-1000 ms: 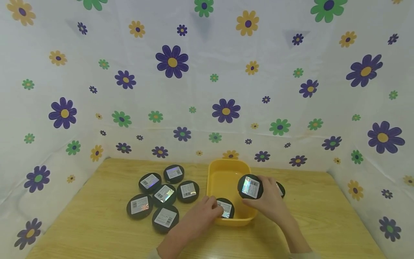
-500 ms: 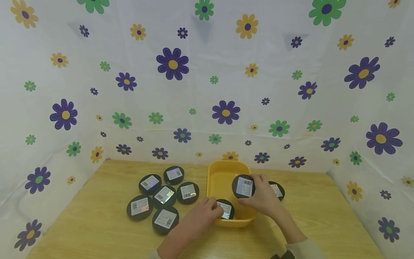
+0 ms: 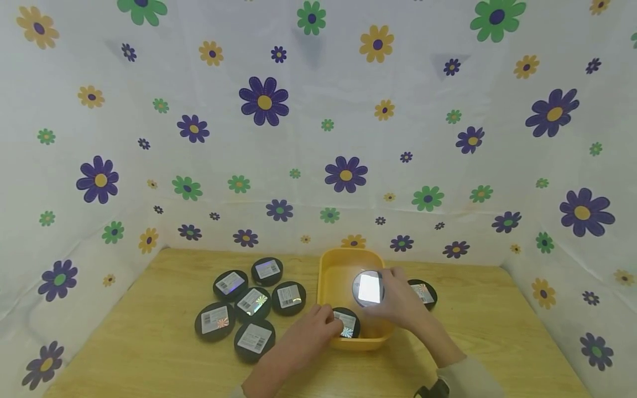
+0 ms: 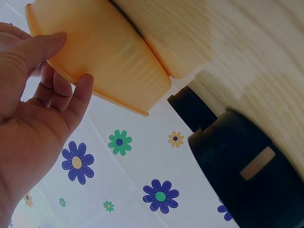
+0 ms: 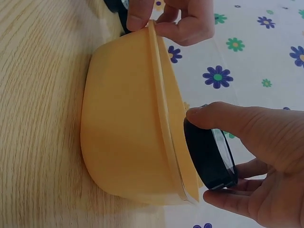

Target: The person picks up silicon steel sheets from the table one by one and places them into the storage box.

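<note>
My left hand (image 3: 314, 333) grips the near-left rim of a yellow plastic tub (image 3: 325, 271), thumb outside and fingers over the edge, as the left wrist view of the tub (image 4: 109, 52) also shows. Inside the tub, by those fingers, sits a flat round black container (image 3: 352, 326) with a white label. My right hand (image 3: 400, 298) holds a similar round black container (image 3: 369, 288) over the tub, its label lit by glare. In the right wrist view, the thumb and fingers of the right hand (image 5: 266, 147) pinch that container (image 5: 209, 156) by its edges, beside the tub's rim.
Several round black labelled containers (image 3: 252, 304) stand in a cluster left of the tub on the wooden table (image 3: 149, 342). Another black container (image 3: 423, 293) sits right of the tub, partly behind the right hand. A flower-patterned white cloth (image 3: 303, 149) encloses the table's back and sides.
My right hand has moved left with its container, further over the tub, and the container's label has turned bright with glare. The left hand stays at the tub's rim.
</note>
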Demonstrator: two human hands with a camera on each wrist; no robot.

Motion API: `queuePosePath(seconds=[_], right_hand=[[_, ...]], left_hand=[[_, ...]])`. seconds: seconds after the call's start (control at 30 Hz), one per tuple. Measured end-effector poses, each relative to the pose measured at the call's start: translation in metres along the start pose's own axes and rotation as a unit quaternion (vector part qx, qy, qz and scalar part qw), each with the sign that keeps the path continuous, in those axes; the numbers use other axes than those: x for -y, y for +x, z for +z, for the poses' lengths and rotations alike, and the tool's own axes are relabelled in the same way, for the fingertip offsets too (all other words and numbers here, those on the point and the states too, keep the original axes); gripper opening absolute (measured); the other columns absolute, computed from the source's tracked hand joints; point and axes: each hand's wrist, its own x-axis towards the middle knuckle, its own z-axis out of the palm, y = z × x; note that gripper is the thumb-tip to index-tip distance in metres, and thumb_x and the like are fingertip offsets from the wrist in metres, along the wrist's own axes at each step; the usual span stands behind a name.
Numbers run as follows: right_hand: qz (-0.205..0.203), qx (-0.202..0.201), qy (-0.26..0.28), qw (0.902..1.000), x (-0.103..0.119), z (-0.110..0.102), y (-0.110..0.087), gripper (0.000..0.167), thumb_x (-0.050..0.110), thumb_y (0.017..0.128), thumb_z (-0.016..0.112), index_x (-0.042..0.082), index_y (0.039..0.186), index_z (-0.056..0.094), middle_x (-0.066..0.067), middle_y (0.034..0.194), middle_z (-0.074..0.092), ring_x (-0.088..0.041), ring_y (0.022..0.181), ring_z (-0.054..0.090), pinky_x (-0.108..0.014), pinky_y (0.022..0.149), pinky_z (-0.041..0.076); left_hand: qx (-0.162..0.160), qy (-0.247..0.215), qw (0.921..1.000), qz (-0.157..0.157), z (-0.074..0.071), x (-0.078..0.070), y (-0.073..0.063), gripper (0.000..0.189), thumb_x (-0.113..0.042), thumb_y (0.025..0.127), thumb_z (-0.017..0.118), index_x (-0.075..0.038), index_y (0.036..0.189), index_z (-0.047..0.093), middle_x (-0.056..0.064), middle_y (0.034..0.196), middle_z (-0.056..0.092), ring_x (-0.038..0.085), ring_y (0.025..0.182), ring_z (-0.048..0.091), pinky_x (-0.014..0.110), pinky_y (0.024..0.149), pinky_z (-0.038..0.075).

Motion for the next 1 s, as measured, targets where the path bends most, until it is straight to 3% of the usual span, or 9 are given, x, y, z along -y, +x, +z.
queuePosePath(seconds=[0.37, 0.7, 1.0], right_hand=[[0.013, 0.043, -0.012, 0.9989, 0.008, 0.005, 0.020, 0.090, 0.034, 0.067, 0.090, -0.004, 0.138, 0.048, -0.020, 0.127, 0.048, -0.028, 0.097, 0.057, -0.048, 0.088, 0.054], [0.024, 0.073, -0.044, 0.9961, 0.012, 0.017, 0.040, 0.085, 0.040, 0.066, 0.089, -0.005, 0.129, 0.053, -0.019, 0.119, 0.050, -0.027, 0.090, 0.058, -0.045, 0.087, 0.056], [0.034, 0.090, -0.067, 0.9931, 0.012, 0.032, 0.047, 0.086, 0.042, 0.066, 0.090, -0.005, 0.127, 0.052, -0.016, 0.117, 0.045, -0.025, 0.085, 0.057, -0.045, 0.084, 0.057]], left_hand=[[-0.008, 0.001, 0.9999, 0.007, 0.001, 0.002, 0.000, 0.021, -0.007, 0.083, 0.074, -0.021, 0.091, 0.059, -0.005, 0.090, 0.047, 0.011, 0.081, 0.044, 0.017, 0.068, 0.041], [0.018, -0.014, 0.9997, -0.006, 0.000, 0.002, 0.000, 0.023, -0.008, 0.083, 0.075, -0.022, 0.092, 0.059, -0.006, 0.092, 0.046, 0.009, 0.083, 0.042, 0.017, 0.070, 0.041], [-0.008, 0.003, 0.9999, 0.009, 0.001, 0.003, 0.000, 0.025, -0.005, 0.080, 0.076, -0.020, 0.088, 0.057, -0.005, 0.090, 0.047, 0.011, 0.082, 0.044, 0.017, 0.067, 0.041]])
